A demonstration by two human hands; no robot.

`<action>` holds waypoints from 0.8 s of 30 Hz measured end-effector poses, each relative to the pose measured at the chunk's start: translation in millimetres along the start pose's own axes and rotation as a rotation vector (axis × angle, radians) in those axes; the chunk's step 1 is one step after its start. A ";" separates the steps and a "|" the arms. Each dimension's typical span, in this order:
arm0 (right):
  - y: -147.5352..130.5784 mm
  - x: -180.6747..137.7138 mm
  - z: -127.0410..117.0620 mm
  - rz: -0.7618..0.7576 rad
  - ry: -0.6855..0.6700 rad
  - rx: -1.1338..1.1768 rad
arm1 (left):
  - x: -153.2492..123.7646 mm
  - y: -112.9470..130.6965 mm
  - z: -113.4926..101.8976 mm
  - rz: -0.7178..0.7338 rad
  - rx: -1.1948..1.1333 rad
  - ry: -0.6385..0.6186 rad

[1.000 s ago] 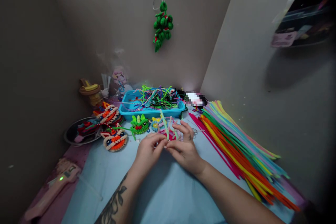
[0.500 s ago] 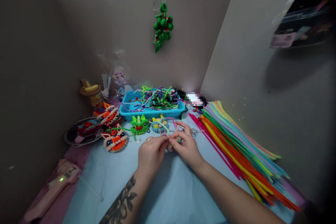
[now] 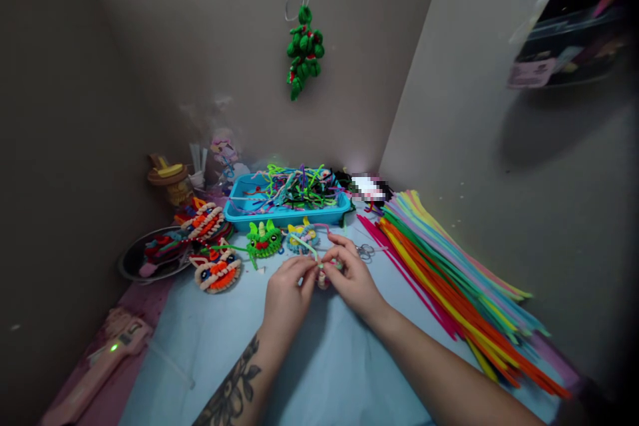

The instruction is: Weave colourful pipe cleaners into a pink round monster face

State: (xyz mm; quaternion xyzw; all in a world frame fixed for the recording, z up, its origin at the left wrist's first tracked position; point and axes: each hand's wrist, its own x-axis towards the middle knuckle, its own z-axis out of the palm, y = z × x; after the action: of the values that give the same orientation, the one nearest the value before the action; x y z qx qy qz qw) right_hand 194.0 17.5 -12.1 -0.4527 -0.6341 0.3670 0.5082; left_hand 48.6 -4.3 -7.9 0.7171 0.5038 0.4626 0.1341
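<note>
Both hands meet over the blue cloth at the centre. My left hand is closed, its thumb and forefinger pinching a pale green pipe cleaner whose free end sticks up and to the left. Opposite it, my right hand is closed in a pinch on the same small piece of work, with the other fingers curled above. A bit of pink-and-white fuzzy work shows beneath the fingertips; the rest is hidden. Just beyond lie a blue-and-yellow pipe-cleaner face and a green one.
A blue tray of pipe-cleaner scraps stands behind. Scissors lie right of the hands, by long coloured pipe cleaners. At left are orange pipe-cleaner faces, a round bowl and a pink glue gun. A green ornament hangs above.
The view has shifted slightly, so everything sits a little further left. The fingertips have moved slightly, and more of the pink-and-white work shows under them. Both pinches stay closed.
</note>
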 end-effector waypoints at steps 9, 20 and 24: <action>1.5 0.5 -3.2 -0.004 -0.098 0.040 | 3.1 5.8 6.3 -0.279 -0.235 -0.051; 7.2 9.8 -14.3 -0.128 -0.131 -0.100 | 0.8 14.6 10.7 -0.261 -0.167 -0.053; 12.4 12.4 -16.0 -0.231 0.004 -0.370 | -5.6 14.4 13.4 -0.124 -0.085 -0.032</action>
State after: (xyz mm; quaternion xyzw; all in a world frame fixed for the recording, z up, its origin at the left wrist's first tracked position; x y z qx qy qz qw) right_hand 211.3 33.2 -16.3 -0.4632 -0.7373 0.1828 0.4565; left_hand 67.6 -11.9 -8.6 0.6853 0.5250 0.4630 0.2009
